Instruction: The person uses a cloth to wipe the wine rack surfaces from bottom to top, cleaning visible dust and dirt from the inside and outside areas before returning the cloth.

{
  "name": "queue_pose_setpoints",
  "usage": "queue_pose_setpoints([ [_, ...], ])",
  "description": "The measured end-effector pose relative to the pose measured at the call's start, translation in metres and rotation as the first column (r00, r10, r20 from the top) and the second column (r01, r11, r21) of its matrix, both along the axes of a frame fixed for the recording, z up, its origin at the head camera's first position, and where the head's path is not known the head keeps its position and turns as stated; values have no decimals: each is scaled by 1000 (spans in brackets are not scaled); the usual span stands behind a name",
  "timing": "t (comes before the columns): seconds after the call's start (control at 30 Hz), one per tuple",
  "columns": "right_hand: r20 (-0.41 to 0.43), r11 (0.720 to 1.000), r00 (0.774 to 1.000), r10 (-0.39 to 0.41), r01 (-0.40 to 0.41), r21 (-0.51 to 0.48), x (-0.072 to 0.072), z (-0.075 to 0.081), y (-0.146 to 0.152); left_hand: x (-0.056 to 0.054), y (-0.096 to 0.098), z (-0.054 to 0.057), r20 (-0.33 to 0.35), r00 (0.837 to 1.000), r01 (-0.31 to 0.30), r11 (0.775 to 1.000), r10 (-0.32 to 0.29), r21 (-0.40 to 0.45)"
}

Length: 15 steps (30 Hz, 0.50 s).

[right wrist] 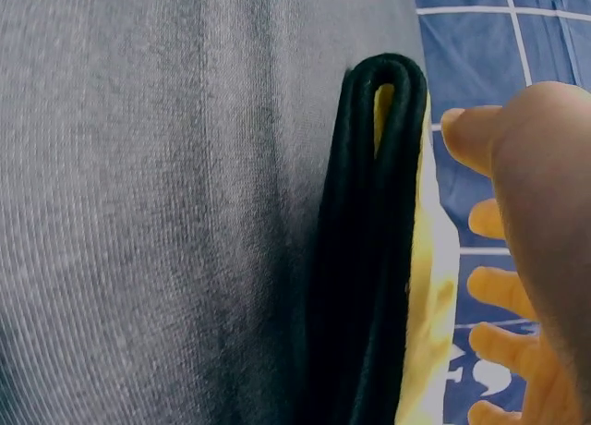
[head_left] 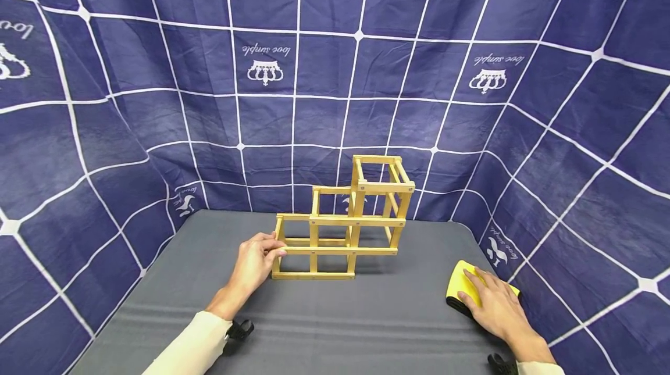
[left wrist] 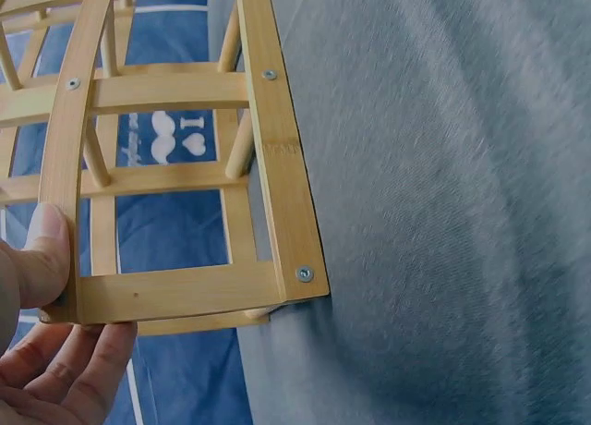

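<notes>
A stepped wooden rack [head_left: 357, 221] of pale slats and dowels stands on the grey surface, tallest at its right. At its low left end, my left hand [head_left: 253, 261] pinches the front corner. The left wrist view shows the thumb [left wrist: 46, 245] on one face of an upright slat and fingers [left wrist: 102, 370] curled under the end. Far to the right lies a folded yellow cloth [head_left: 456, 283] with a black edge [right wrist: 360, 240]. My right hand [head_left: 494, 305] is over it, fingers spread; the right wrist view shows a gap between fingertips and cloth.
A grey cloth with soft creases covers the table [head_left: 324, 322]. Dark blue fabric with a white grid [head_left: 324, 119] hangs behind it and along both sides. The right-hand fabric wall [head_left: 576, 235] comes close to the yellow cloth and my right hand.
</notes>
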State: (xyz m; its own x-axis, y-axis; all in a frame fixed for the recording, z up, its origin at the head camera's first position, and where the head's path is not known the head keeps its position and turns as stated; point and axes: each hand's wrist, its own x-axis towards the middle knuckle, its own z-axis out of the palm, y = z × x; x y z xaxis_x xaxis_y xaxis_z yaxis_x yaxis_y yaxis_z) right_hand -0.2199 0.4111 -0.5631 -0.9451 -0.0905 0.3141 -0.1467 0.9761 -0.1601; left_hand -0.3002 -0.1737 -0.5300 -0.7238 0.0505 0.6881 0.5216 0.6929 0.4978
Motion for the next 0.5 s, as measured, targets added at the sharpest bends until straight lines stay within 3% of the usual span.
queue_pose_setpoints([
  [0.5,71,999,997,30,-32,24,-4,-3,15,23,15,-1,-19,1000,22,1000,-23,-21],
])
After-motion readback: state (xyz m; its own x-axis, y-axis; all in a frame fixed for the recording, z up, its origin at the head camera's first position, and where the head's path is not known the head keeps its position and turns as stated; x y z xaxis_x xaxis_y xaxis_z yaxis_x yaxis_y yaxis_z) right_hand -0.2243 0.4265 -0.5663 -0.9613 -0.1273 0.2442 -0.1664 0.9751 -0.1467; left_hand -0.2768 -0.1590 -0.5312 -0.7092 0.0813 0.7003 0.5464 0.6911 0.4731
